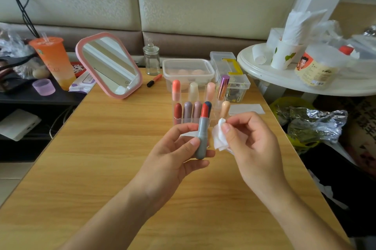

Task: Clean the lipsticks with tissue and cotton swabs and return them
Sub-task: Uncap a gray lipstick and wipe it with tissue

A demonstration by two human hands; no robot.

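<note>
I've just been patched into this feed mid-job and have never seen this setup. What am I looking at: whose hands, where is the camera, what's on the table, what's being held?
There is no machine here: a person works with bare hands. The single picture comes from a wide-angle camera on their head, looking forward and down. The left hand holds an uncapped grey lipstick upright, its red tip showing. The right hand pinches a white tissue close beside the tube. Behind them on the wooden table stands a clear organiser with more lipsticks upright in it, plus a pink mirror, a glass jar and a lidded plastic box.
</note>
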